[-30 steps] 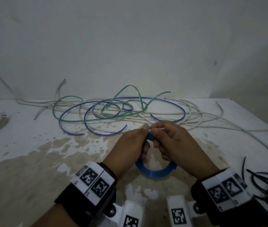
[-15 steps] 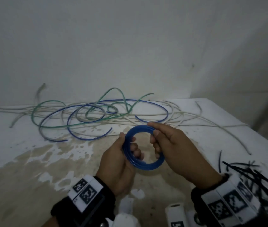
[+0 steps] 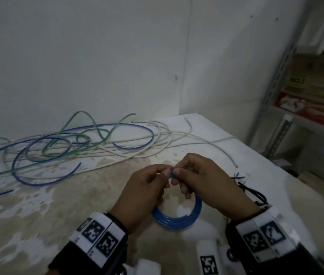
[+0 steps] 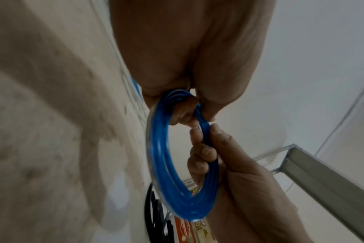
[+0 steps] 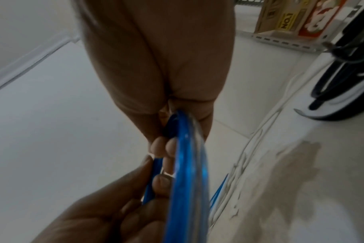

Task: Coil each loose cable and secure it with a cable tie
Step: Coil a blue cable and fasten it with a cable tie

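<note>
- Pinching top of blue cable coil (image 3: 177, 219): left hand (image 3: 143, 195) & right hand (image 3: 206, 187), both gripping it above the table (image 3: 236, 147).
- L wrist cam only: coil (image 4: 177, 189) is several glossy, translucent round loops.
- Head cam only: loose cables (image 3: 68, 143), thin, curvy; black cable ties (image 3: 252, 193) near right hand.

**What the views hide**

In the head view the top of the blue coil (image 3: 177, 219) disappears behind both hands. The loose cables (image 3: 38, 155) run off the left edge of the frame. Lettering on the boxes (image 3: 315, 92) at upper right is too blurred to read. The black ties (image 3: 252, 193) are partly covered by the right hand (image 3: 206, 185).
</note>
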`<state>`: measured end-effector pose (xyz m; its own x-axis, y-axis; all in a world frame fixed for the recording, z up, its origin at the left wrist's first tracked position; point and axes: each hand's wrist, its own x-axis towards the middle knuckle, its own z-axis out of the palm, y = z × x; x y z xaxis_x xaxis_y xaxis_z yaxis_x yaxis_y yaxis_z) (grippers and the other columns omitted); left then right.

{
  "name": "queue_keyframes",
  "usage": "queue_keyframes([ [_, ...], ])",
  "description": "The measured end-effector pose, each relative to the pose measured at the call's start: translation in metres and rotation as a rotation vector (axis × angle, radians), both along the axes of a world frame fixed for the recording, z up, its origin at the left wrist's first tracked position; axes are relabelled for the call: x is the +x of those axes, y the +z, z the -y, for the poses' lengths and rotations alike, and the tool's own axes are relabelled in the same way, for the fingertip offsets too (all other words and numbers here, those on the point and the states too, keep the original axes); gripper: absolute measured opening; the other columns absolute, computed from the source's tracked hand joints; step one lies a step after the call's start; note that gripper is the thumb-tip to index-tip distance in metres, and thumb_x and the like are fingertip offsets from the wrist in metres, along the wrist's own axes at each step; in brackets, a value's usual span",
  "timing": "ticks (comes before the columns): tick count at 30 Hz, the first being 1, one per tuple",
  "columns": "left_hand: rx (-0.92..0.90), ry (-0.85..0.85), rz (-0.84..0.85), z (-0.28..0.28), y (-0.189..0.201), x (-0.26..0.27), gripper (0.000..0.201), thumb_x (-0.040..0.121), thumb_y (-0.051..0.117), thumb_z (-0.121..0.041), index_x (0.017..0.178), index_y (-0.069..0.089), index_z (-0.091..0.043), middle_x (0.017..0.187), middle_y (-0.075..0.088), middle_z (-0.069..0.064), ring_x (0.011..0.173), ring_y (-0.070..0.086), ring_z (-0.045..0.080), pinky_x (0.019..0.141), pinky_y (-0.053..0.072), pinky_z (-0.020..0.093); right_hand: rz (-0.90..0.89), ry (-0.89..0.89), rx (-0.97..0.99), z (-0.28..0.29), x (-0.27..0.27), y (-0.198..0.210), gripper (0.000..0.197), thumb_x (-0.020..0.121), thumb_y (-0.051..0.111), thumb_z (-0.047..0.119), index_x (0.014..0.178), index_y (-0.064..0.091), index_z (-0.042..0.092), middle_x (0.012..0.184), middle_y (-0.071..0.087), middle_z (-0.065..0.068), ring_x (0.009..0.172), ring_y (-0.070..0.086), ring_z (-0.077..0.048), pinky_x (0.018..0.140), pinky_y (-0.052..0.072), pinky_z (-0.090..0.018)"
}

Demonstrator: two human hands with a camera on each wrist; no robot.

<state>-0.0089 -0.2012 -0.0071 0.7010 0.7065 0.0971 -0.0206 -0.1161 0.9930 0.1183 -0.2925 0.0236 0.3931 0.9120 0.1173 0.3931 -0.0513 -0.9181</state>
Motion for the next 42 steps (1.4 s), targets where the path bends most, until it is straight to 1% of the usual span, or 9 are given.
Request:
queue_keyframes([
  [4,-0.063,0.064,0.011,0.006,-0.012,0.006,0.019,0.093,0.056,-0.020,0.089,0.074,-0.020,0.059,0.056,-0.007,0.049,0.044,0.010,0.051,0.039,0.027,-0.065,0.004,-0.081,0.008,0.009,-0.002,0.016,0.092,0.059,0.019,0.090,0.064,0.004,0.080,0.071,-0.010,0.064,0.067,-0.020,0.063,0.057,-0.029],
  [9,-0.193,0.216,0.079,-0.008,-0.018,-0.001,0.018,0.093,0.056,-0.019,0.099,0.072,-0.013,0.060,0.054,-0.004,0.046,0.042,0.008,0.049,0.037,0.025,0.407,-0.292,-0.217,0.028,0.041,0.012,0.016,0.092,0.057,0.028,0.081,0.067,0.022,0.083,0.066,0.014,0.067,0.060,0.000,0.057,0.044,-0.012],
  [12,-0.294,0.233,0.155,-0.011,-0.018,-0.005,0.020,0.095,0.054,-0.016,0.105,0.068,-0.006,0.066,0.048,0.001,0.046,0.037,0.008,0.043,0.035,0.020,0.556,-0.242,-0.508,0.029,0.050,0.015,0.018,0.089,0.062,0.025,0.089,0.074,0.012,0.092,0.068,0.005,0.076,0.059,-0.007,0.055,0.039,-0.013],
  [15,-0.312,0.209,0.179,-0.010,-0.018,-0.005,0.021,0.096,0.051,-0.015,0.106,0.067,-0.005,0.069,0.046,0.003,0.046,0.035,0.006,0.042,0.034,0.018,0.725,-0.153,-0.782,0.020,0.045,0.009,0.024,0.087,0.063,0.024,0.102,0.070,0.006,0.103,0.067,-0.005,0.093,0.061,-0.019,0.067,0.043,-0.021],
  [21,-0.480,0.158,0.292,-0.015,-0.020,-0.009,0.026,0.099,0.038,-0.006,0.104,0.063,-0.004,0.066,0.049,0.003,0.045,0.036,0.008,0.042,0.033,0.020,0.837,-0.088,-0.935,0.009,0.046,0.002,0.026,0.075,0.076,0.032,0.072,0.062,0.011,0.063,0.053,0.003,0.067,0.055,-0.015,0.061,0.047,-0.024],
  [26,-0.573,0.109,0.347,-0.018,-0.019,-0.012,0.027,0.099,0.036,-0.012,0.102,0.062,-0.004,0.065,0.051,0.003,0.045,0.037,0.008,0.042,0.033,0.020,0.987,-0.065,-1.016,0.002,0.044,-0.003,0.022,0.079,0.071,0.027,0.080,0.059,0.008,0.078,0.060,-0.003,0.071,0.052,-0.017,0.060,0.041,-0.024],
  [30,-0.591,0.091,0.350,-0.018,-0.020,-0.012,0.026,0.099,0.038,-0.012,0.103,0.062,-0.004,0.066,0.052,0.003,0.046,0.037,0.008,0.043,0.033,0.021,1.035,-0.060,-1.047,-0.002,0.048,-0.011,0.031,0.081,0.064,0.017,0.058,0.043,0.012,0.060,0.044,0.001,0.052,0.041,-0.009,0.047,0.033,-0.020],
  [36,-0.569,0.123,0.349,-0.020,-0.023,-0.012,0.024,0.098,0.043,-0.014,0.101,0.065,-0.004,0.066,0.051,0.003,0.045,0.037,0.008,0.042,0.033,0.020,0.957,-0.102,-0.911,-0.004,0.045,-0.001,0.021,0.084,0.053,0.012,0.064,0.049,0.010,0.065,0.047,-0.001,0.065,0.049,-0.017,0.061,0.038,-0.023],
  [42,-0.629,0.179,0.392,-0.030,-0.020,-0.015,0.021,0.098,0.045,-0.018,0.099,0.064,-0.008,0.064,0.051,0.001,0.044,0.036,0.006,0.042,0.033,0.019,0.968,-0.125,-0.234,0.006,0.020,0.038,0.011,0.090,0.053,0.020,0.088,0.062,0.013,0.085,0.064,-0.001,0.068,0.053,-0.012,0.063,0.037,-0.028],
])
